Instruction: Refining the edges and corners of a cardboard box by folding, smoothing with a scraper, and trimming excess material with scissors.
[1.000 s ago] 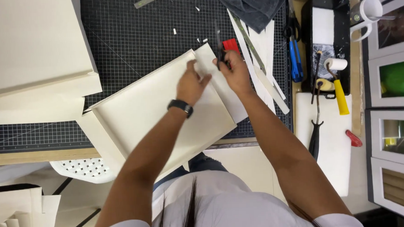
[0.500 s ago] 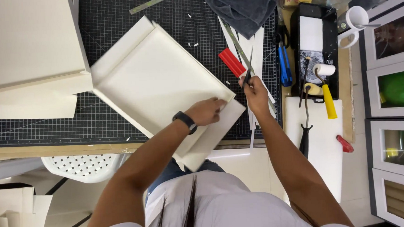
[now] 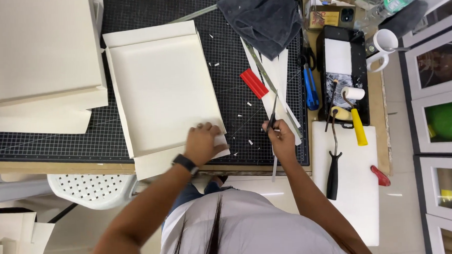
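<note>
You are pressing your left hand [image 3: 202, 142] flat, fingers spread, on the card tray [image 3: 163, 89] to steady it; your right hand [image 3: 282, 140] is gripping scissors [image 3: 272, 121], clamped, over the mat [image 3: 234, 91].

Under left hand [image 3: 202, 143]: cream card tray [image 3: 161, 91], matt, smooth, looks like paper board. Right hand [image 3: 281, 139] holds thin metal blade [image 3: 272, 121], dull grey. Below both hands: cutting mat [image 3: 259, 141], dark, matt, w/ fine white grid lines. Beyond right hand: red plastic piece [image 3: 254, 83], a bit glossy; grey cloth [image 3: 267, 16], rough & stained. To its right: white board [image 3: 353, 187], smooth, semi-gloss.
</note>
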